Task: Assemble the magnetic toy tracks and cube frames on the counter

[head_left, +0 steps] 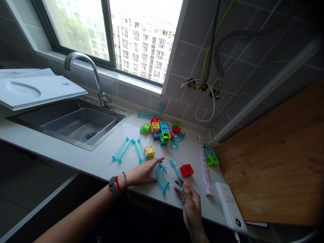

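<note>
My right hand (189, 200) pinches one end of a straight, see-through blue track piece (175, 168), its far end raised toward the back. A red cube block (186, 170) is just to the right of that piece. My left hand (144, 171), fingers stretched and thumb apart, rests at the counter's front beside a curved blue track piece (162, 178). It does not appear to hold anything. Behind it sit a yellow cube block (149, 151) and two straight track pieces (123, 149) meeting at an angle. A cluster of coloured cube blocks (162, 130) stands farther back.
A sink (83, 128) with a faucet (98, 81) is at left, a white panel (43, 89) partly over it. At right are a long lilac strip (204, 165), a green cube block (212, 161), a white power bank (231, 207) with a cable, and a wooden board (273, 162).
</note>
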